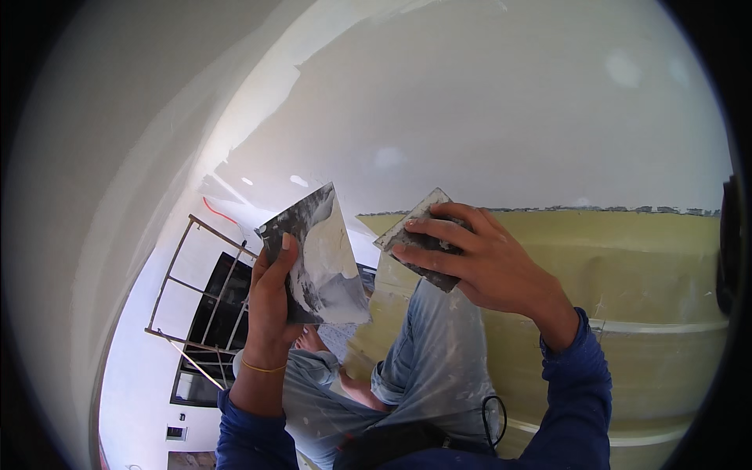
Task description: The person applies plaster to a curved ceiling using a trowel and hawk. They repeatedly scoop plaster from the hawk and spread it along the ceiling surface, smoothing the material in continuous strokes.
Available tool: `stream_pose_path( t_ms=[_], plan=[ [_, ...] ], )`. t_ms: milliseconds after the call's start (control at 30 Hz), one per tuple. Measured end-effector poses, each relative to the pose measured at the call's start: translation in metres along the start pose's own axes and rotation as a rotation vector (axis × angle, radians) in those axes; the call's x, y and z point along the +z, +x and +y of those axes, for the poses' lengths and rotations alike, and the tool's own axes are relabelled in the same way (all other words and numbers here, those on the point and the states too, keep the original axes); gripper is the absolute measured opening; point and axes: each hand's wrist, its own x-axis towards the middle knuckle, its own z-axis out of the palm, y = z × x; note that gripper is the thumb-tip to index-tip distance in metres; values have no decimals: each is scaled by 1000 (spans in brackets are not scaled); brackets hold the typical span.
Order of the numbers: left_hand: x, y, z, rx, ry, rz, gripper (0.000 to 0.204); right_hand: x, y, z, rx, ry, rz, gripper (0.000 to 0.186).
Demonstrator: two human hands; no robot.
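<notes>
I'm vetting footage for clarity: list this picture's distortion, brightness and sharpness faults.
Head view: black corners surround the fisheye image; pale ribs on the yellow-green sheet bow; white wall at lower left looks nearly washed out; left hand and right hand show no obvious blur.

larger plate [302, 222]: flat, four-sided, dark-smeared, is slanting | off-white paste [325, 254]: is covering much of its face | smaller plate [423, 208]: paste-stained, dark-backed, is slanting right of the larger plate, standing apart

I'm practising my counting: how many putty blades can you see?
2: the bigger putty blade is in the left hand, and the smaller putty blade is in the right hand. Others could be hidden.
</notes>
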Motion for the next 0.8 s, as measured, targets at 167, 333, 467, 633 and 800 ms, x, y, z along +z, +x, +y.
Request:
stream_pose_path(
  t_ms=[167, 333, 467, 633, 800],
  plan=[
    [9, 5, 3, 136, 235, 34, 28, -12, 14, -11, -118, 0, 23, 69],
    [23, 5, 6, 193, 319, 50, 29, -5, 23, -11, -176, -33, 65, 65],
    [32, 9, 8, 227, 354, 12, 26, 1, 16, -8, -241, 0, 86, 46],
    [34, 13, -13, 356, 123, 29, 36, -18, -27, 0, -122, 60, -177, 55],
    [4, 37, -28, 129, -64, -68, 44, -109, -66, 39, 261, 164, 137, 53]
  ],
)
